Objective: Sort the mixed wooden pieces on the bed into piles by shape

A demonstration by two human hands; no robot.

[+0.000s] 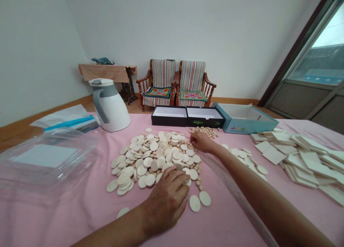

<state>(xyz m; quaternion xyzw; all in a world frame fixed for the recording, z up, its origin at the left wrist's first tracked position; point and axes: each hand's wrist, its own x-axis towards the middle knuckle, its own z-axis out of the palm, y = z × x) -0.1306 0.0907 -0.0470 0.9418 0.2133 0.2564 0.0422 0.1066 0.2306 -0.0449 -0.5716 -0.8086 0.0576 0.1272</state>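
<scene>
A wide heap of pale round wooden discs is spread over the pink cloth, with small wooden beads mixed in and along its right side. My left hand rests on the near edge of the heap, fingers spread over the discs. Farther back, my right hand points down at the heap's right edge, close to a small pile of beads. Its fingers are curled together, and their tips are hidden, so what they hold does not show. Two loose discs lie right of my left hand.
Behind the heap stand two black boxes and a light blue box. Square wooden tiles and more discs lie to the right. A white jug, a clear plastic container and a blue-white packet occupy the left.
</scene>
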